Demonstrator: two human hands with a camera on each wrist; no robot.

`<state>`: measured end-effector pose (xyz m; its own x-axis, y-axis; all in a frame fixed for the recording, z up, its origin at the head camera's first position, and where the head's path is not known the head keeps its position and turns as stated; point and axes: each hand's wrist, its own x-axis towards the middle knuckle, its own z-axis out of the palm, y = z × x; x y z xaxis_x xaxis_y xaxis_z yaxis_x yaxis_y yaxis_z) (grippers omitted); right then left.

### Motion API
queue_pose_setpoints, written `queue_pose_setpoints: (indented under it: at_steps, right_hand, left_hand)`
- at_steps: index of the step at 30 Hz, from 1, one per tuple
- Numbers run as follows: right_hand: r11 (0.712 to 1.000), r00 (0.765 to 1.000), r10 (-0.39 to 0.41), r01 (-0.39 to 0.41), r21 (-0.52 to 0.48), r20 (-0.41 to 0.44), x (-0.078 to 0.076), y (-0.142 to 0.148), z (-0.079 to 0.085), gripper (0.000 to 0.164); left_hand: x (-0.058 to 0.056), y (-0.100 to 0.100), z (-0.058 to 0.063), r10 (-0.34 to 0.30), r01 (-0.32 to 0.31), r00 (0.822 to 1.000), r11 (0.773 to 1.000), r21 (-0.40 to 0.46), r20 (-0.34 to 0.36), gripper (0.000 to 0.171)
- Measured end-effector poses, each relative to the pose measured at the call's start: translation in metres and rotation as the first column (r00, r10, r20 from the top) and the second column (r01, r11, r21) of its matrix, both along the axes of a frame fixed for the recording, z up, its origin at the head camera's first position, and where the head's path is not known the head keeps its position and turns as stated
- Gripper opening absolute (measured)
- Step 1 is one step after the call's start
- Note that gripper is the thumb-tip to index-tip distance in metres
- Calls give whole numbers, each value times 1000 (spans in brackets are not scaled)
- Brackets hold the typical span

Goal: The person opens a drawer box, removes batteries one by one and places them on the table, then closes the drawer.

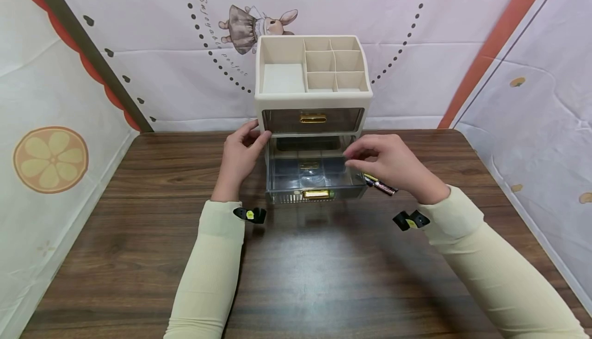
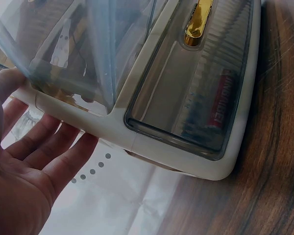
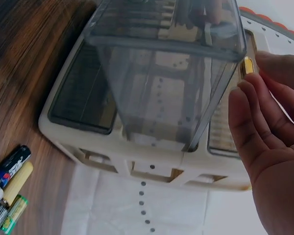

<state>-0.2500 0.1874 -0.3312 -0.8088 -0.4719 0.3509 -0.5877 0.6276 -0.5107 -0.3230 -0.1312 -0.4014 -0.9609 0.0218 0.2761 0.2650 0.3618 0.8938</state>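
A cream desktop organizer [image 1: 314, 97] stands at the back of the table, its clear middle drawer [image 1: 289, 196] pulled out. My left hand [image 1: 239, 159] grips the organizer's left side, thumb at the front edge and fingers along the side wall, as the left wrist view also shows. Over the right side of the pulled-out drawer hovers my right hand [image 1: 386, 162], fingers loosely bent toward the thumb; nothing shows between them. Several batteries [image 3: 12, 181] lie on the table to the organizer's right, partly hidden under that hand in the head view.
The top drawer [image 1: 287, 121] is closed and has a gold handle [image 1: 313, 118]. Behind the closed bottom drawer's front, a red item with white letters [image 2: 219, 100] shows through. A printed cloth [image 1: 393, 10] hangs behind the brown wooden table [image 1: 300, 277].
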Motion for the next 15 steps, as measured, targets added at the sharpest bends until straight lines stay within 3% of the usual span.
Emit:
queue_pose_setpoints:
  at_steps: [8, 15]
  right_hand:
    - [997, 992, 45, -53, 62, 120, -2, -15, 6, 17]
    - [982, 971, 105, -136, 131, 217, -6, -27, 9, 20]
  left_hand:
    - [0, 0, 1, 0, 0, 1000, 1000, 3, 4, 62]
    - [1, 0, 2, -2, 2, 1000, 1000, 0, 5, 60]
